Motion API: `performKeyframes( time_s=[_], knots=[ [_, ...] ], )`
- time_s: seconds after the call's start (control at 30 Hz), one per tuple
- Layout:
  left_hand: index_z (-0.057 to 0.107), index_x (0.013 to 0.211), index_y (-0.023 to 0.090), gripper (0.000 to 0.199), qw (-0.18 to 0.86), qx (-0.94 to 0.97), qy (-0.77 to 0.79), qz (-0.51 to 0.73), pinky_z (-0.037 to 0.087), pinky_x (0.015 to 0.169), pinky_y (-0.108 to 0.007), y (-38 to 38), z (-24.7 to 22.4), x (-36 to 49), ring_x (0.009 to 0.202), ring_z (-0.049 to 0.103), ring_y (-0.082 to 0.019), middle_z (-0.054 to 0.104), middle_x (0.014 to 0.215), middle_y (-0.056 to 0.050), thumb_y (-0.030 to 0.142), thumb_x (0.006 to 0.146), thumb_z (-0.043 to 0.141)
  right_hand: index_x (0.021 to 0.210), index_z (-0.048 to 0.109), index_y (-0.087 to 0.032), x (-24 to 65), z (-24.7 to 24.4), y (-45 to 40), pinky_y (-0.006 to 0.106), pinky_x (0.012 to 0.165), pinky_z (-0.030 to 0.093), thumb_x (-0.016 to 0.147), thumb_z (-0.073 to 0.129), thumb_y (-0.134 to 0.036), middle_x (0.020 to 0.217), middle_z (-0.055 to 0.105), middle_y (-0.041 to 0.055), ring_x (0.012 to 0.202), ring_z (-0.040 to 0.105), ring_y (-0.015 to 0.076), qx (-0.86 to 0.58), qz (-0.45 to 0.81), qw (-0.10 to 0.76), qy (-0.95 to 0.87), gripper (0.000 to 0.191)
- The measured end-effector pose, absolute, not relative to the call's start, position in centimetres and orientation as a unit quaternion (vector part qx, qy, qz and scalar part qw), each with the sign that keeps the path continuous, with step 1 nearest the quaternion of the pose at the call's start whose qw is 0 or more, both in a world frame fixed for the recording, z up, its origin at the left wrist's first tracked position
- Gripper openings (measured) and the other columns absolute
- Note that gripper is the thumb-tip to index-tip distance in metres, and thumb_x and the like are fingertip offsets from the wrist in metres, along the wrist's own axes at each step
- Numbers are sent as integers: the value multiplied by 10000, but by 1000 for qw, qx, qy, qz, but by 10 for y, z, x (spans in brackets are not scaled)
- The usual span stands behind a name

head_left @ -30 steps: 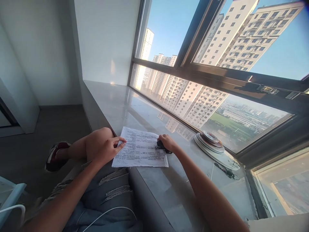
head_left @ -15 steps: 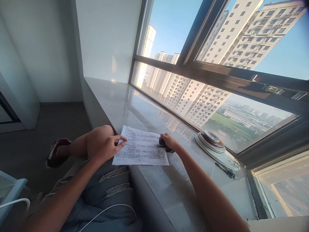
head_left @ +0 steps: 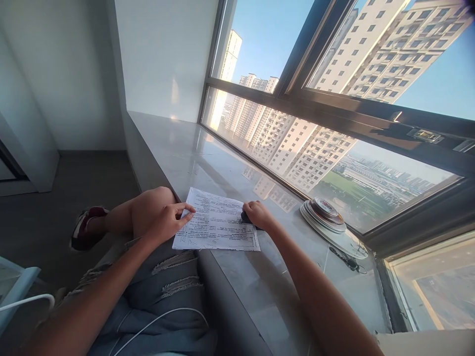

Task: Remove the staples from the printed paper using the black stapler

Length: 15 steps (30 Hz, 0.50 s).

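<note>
Printed paper sheets (head_left: 218, 222) lie on the grey stone windowsill, their lower left part reaching over its front edge above my lap. On the left edge of the paper rests my left hand (head_left: 172, 221), index finger and thumb stretched out and apart. My right hand (head_left: 257, 214) is closed over a black stapler (head_left: 245, 217) at the right edge of the paper. My fingers cover most of the stapler; its front end lies over the print, and whether a staple is in the paper cannot be seen.
Stacked plates or lids (head_left: 323, 215) stand by the window on the right, with a dark cord or keys (head_left: 347, 259) near them. A white cable (head_left: 163, 321) crosses my lap. A pale chair part (head_left: 18, 291) shows at lower left. The window frame (head_left: 334, 109) borders the sill.
My right hand has pressed down over the stapler, which now shows less beneath the fingers. The left hand stays on the paper's left edge. The whole view has shifted slightly.
</note>
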<state>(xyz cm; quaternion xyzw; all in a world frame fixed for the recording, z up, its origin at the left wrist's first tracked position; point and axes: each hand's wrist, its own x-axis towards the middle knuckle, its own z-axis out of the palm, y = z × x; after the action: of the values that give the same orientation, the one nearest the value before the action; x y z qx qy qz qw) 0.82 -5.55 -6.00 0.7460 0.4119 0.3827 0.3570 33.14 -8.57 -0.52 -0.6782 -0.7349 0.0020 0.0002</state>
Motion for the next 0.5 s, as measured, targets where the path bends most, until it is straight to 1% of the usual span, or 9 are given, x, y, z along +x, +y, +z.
performKeyframes(
  time_s=[0.1, 0.23, 0.3, 0.4, 0.5],
  knots=[
    [764, 970, 206, 428, 356, 746, 414, 382, 437, 486, -272, -56, -60, 7, 597, 634, -217, 691, 672, -52, 579, 810, 630, 699, 544, -179, 329, -4, -87, 294, 604, 261, 1016, 324, -222, 713, 597, 55, 659, 477, 160, -671, 5, 7, -741, 389],
    [759, 998, 200, 460, 368, 746, 411, 373, 432, 473, -265, -57, -59, 7, 645, 659, -237, 723, 746, -77, 598, 807, 629, 608, 446, -190, 326, -4, -90, 302, 565, 242, 1051, 242, -296, 621, 528, 40, 593, 446, 149, -680, 15, 23, -733, 499],
    [755, 1014, 194, 474, 373, 746, 409, 371, 433, 472, -265, -57, -60, 7, 655, 664, -243, 726, 758, -85, 603, 813, 623, 585, 411, -195, 325, -4, -90, 302, 561, 247, 1054, 238, -327, 597, 507, 34, 583, 443, 147, -685, 26, 38, -727, 517],
    [754, 1016, 196, 467, 370, 746, 410, 372, 441, 479, -270, -56, -61, 7, 655, 665, -245, 720, 744, -81, 597, 820, 620, 572, 406, -197, 324, -4, -90, 306, 564, 253, 1052, 255, -347, 589, 503, 34, 581, 438, 149, -693, 39, 55, -718, 524],
    [753, 1013, 200, 453, 368, 745, 410, 375, 449, 488, -274, -55, -62, 8, 658, 667, -244, 714, 729, -73, 589, 822, 619, 579, 446, -194, 324, -5, -90, 308, 570, 257, 1054, 258, -351, 607, 527, 43, 587, 443, 152, -698, 32, 46, -714, 534]
  ],
)
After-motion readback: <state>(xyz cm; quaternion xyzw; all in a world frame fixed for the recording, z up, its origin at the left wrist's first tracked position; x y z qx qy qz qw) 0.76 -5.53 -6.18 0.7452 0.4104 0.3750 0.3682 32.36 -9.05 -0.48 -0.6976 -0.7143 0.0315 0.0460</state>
